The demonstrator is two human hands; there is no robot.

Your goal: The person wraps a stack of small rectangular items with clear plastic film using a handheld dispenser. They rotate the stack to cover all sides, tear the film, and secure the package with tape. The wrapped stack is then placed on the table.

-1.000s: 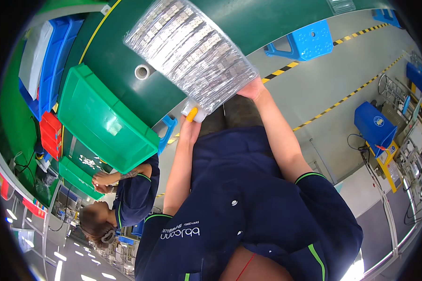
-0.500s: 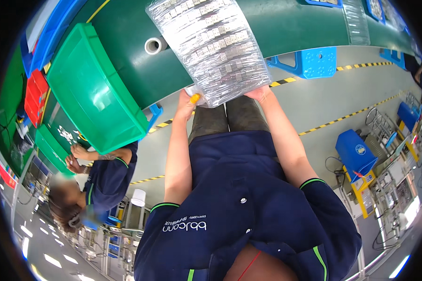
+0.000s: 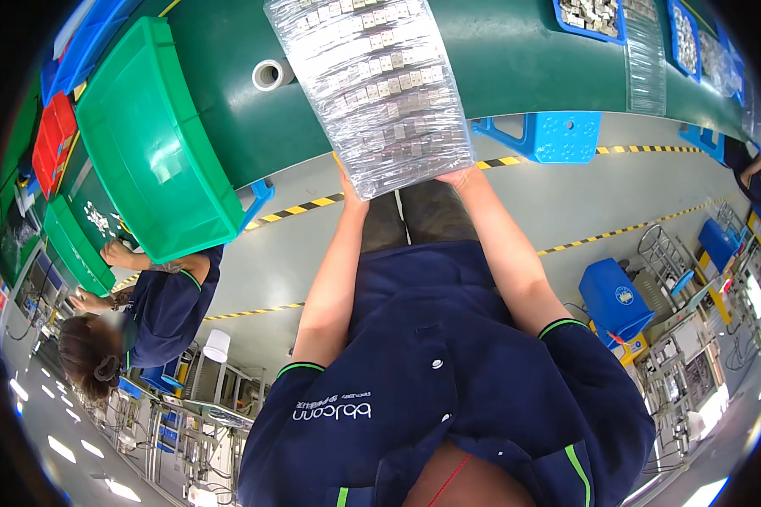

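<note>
In front of me lies a clear plastic tray (image 3: pixel 393 110) bearing rows of small metal connectors, its near end jutting over the table's edge. My left hand (image 3: pixel 354 185) grips its near left corner, with most of the fingers hidden by the tray. A sliver of something yellow (image 3: pixel 337 160) shows beside that hand; its kind cannot be made out. At the near right corner, my right hand (image 3: pixel 460 178) is closed on the tray's edge, fingers tucked out of sight underneath.
Left of the tray are a white roll (image 3: pixel 269 75) and a large green bin (image 3: pixel 148 144) on the green table (image 3: pixel 237 127). A co-worker (image 3: pixel 165 296) works at the left. A blue stool (image 3: pixel 566 137) stands to the right; blue trays of small parts (image 3: pixel 590 17) lie at far right.
My left hand has shifted rightward along the tray's near left corner, and the yellow thing is now mostly hidden. The view has turned slightly; the co-worker's hands have moved apart.
</note>
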